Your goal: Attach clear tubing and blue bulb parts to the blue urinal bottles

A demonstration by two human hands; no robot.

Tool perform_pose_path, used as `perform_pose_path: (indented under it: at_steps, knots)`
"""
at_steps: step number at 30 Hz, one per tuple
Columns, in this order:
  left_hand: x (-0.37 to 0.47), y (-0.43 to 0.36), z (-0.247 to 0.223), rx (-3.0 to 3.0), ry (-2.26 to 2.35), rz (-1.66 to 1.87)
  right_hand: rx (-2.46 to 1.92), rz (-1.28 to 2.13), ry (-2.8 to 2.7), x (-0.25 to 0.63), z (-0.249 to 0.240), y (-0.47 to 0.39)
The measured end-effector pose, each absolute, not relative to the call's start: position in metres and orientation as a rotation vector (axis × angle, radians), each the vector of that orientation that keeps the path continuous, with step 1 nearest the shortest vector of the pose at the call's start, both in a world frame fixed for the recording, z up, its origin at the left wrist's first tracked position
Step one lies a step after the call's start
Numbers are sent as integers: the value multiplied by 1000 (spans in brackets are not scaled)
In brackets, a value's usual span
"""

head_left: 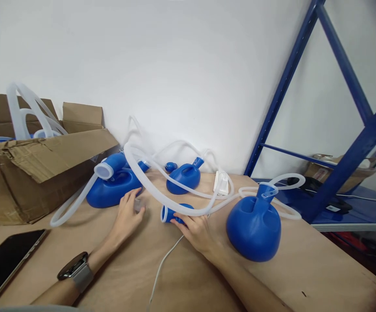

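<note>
My right hand [196, 229] grips a blue cylindrical funnel-like connector [170, 214] with a white rim facing left. A translucent hose [171, 204] arches over from the left and passes by that hand. My left hand [130, 214] has its fingers curled round a small clear piece [138, 205], whose kind is too blurred to tell. Just behind the left hand lies a blue urinal bottle [105, 190] on its side, with a blue elbow piece [115, 162] at its top. To the right of my right hand sits another blue bottle [254, 227] with a short neck.
A smaller-looking blue bottle [184, 175] lies near the wall, beside a white power strip [221, 183]. An open cardboard box [45, 173] with hoses stands at left. A black tablet [9, 260] lies front left. A white cable [162, 264] crosses the table. Blue shelving [344, 173] rises at right.
</note>
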State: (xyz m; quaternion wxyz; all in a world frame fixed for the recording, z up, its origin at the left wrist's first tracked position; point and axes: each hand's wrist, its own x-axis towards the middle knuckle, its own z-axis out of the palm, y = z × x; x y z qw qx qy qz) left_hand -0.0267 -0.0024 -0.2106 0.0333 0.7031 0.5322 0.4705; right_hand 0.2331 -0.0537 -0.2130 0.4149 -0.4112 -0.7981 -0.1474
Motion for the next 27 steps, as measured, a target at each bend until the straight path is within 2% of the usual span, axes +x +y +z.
perform_pose_path:
  at_steps: [3, 7, 13, 17, 22, 27]
  knots:
    - [-13, -19, -204, 2404, 1417, 1584, -1027, -375, -2061, 232, -213, -56]
    - [6, -41, -197, 2607, 1036, 1247, -969, -402, -2087, 233, -208, -59]
    - [9, -44, -194, 2506, 908, 1017, -881, -408, -2145, 232, -205, -60]
    - [5, -45, -184, 2390, 915, 917, -783, -417, -2143, 232, -202, -59]
    - [-7, -37, -178, 2214, 1031, 840, -656, -634, -2239, 247, -194, -54]
    - [-17, -21, -197, 2501, 1298, 1016, -742, -639, -2244, 256, -194, -46]
